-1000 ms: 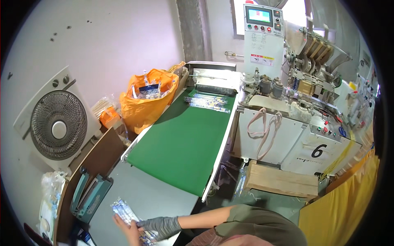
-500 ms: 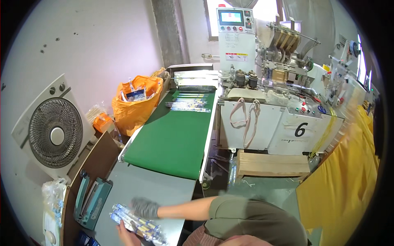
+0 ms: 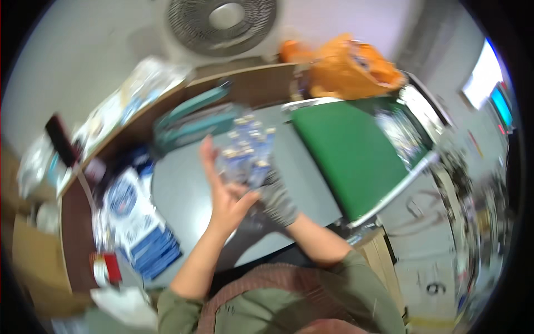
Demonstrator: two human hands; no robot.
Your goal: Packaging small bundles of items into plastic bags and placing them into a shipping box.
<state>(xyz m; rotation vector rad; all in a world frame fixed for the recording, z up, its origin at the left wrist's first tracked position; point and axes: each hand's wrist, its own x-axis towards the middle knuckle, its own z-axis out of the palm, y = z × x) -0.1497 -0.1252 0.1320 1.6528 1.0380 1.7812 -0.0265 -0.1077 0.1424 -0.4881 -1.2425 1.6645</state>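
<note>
A grey table top (image 3: 183, 189) fills the middle of the frame, blurred, with bare room to the left of the hands and below them down to its near edge. To its right, a green conveyor belt (image 3: 350, 150) butts against it and runs toward the upper right, a pale rail along its lower right side. Along the upper left edge of the table stands a brown board wall (image 3: 245, 83), with teal trays (image 3: 194, 119) just in front of it. A fan (image 3: 225, 16) sits at the top centre, and an orange bag (image 3: 350, 69), open and bulging, lies right of it; its contents are too blurred to tell. At the lower left, blue and white packets (image 3: 139, 222) lie piled.

At centre, the bare left hand (image 3: 225, 192) is raised, fingers spread against a clear pack of small bottles (image 3: 247, 150). The gloved right hand (image 3: 275, 200) grips the pack from below, above the table.
</note>
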